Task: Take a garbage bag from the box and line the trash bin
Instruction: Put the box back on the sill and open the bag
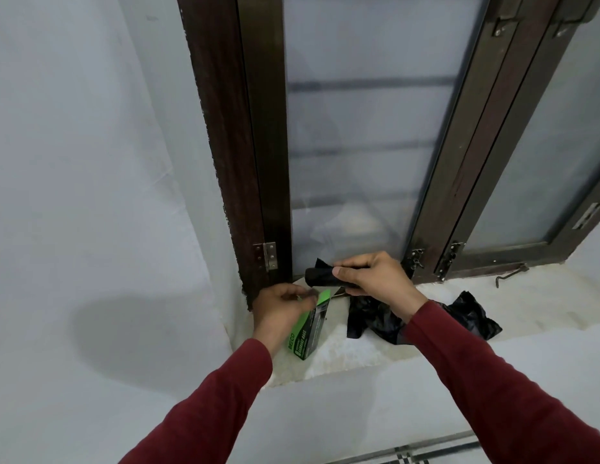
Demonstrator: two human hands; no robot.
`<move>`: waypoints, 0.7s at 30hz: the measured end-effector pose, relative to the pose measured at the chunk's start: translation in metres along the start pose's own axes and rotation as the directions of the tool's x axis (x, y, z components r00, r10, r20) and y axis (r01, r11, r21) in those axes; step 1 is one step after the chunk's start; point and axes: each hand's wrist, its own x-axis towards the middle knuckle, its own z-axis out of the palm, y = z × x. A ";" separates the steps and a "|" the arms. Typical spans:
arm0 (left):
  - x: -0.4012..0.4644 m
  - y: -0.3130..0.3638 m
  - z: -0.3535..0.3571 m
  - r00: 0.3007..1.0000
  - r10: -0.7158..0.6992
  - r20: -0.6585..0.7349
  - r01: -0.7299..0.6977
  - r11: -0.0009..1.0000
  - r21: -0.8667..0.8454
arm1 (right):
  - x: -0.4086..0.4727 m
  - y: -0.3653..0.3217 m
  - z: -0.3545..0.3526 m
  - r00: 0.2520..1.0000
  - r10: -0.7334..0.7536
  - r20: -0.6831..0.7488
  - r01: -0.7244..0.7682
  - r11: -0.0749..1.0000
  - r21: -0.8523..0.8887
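A green and black garbage bag box [305, 333] lies on the pale stone window sill [539, 306], its end flap open. My left hand [282, 309] holds the box near its open end, fingers curled round it. My right hand [375, 276] grips a black roll of garbage bags [320, 276] just above the box opening, with a loose bag corner sticking up behind the roll. A crumpled loose black garbage bag [469, 318] lies on the sill under and to the right of my right wrist. No trash bin is in view.
A dark wooden window frame [258, 162] with frosted glass panes stands right behind the hands. A metal hinge [269, 256] and window latches [416, 259] sit at its base. A metal stay hook [511, 274] lies on the sill at right. White wall is at left.
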 end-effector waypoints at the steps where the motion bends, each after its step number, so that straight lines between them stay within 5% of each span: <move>1: -0.003 0.001 -0.001 1.000 0.002 0.005 -0.003 1.000 0.014 | -0.001 -0.003 0.000 1.000 -0.011 0.005 0.011 0.999 -0.040; 7: -0.004 -0.006 0.000 0.998 0.053 0.030 -0.055 0.996 0.067 | -0.004 -0.022 0.002 0.991 -0.022 0.131 0.080 0.888 -0.453; 10: -0.007 -0.009 -0.001 0.995 0.078 0.058 -0.084 0.992 0.098 | -0.004 -0.032 0.004 0.976 -0.045 0.211 0.173 0.748 -0.641; 16: -0.011 -0.011 -0.005 0.982 0.123 0.142 -0.142 0.981 0.133 | -0.001 -0.037 0.030 0.948 -0.010 0.318 0.263 0.583 -0.768; 21: -0.010 -0.018 -0.010 0.979 0.136 0.150 -0.161 0.973 0.167 | 0.003 -0.028 0.026 0.970 -0.056 0.235 0.196 0.747 -0.635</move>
